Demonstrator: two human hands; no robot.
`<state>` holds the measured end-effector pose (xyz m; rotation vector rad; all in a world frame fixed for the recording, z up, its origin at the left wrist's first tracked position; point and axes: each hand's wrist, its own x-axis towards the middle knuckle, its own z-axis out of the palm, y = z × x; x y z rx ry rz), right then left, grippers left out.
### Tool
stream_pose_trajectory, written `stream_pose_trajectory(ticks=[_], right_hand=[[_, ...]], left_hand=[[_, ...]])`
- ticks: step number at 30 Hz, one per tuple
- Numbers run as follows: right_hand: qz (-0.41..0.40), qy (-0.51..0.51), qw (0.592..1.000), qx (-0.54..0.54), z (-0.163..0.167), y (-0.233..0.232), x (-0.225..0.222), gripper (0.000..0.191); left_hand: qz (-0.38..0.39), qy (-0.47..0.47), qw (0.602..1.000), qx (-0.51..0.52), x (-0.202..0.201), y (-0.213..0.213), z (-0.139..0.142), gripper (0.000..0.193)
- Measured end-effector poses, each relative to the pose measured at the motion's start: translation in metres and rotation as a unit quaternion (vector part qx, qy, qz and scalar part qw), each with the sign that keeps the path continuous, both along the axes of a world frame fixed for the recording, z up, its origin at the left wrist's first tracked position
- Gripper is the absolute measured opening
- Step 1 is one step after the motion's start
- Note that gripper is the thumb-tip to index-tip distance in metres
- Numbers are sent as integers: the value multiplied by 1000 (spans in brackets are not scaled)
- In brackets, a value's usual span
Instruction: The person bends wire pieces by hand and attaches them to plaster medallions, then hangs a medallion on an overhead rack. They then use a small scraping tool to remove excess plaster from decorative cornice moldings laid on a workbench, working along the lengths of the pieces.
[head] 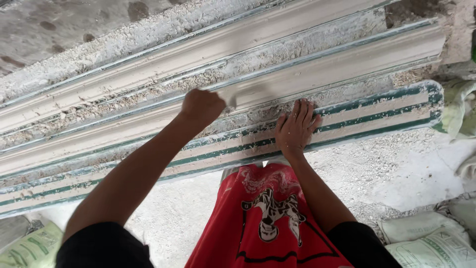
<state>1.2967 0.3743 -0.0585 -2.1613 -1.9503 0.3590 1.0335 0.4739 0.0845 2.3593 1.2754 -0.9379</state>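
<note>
Two hands work on long plaster mouldings laid side by side, running from lower left up to upper right. At far left, a pale green sack (29, 248) lies on the floor by the person's dark sleeve. The left hand (201, 106) is closed in a fist around the handle of a scraper (229, 98), whose blurred pale blade rests on the middle moulding (347, 62), just right of the fist. That moulding is smooth and off-white, with crumbly plaster grit packed in the grooves on either side. Right of it, the right hand (296, 130) lies flat, fingers spread and holding nothing, palm down on the near mould (386, 111), a ribbed form with dark green stripes whose rounded end shows at right. The two hands are near each other but do not touch. Below them, a red cloth (267, 218) with a black and white print hangs at the person's waist. The floor (386, 168) in front of the near mould is covered with white dust and crumbs. At lower right, white sacks (431, 238) are stacked; at the right edge, a pale green cloth (458, 106) sits beside the mould's end.
</note>
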Motion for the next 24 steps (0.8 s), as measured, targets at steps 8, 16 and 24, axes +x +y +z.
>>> stream_pose_trajectory(ticks=[8,16,24], right_hand=[[25,25,999,-4,-7,11,25,62],[0,-24,993,112,-13,41,127,48],[-19,-20,992,127,-3,37,126,46]], left_hand=[[-76,4,997,34,-3,1,-16,13],[145,-351,921,89,-121,-109,-59,35],[46,-294,940,168,-87,-94,-38,43]])
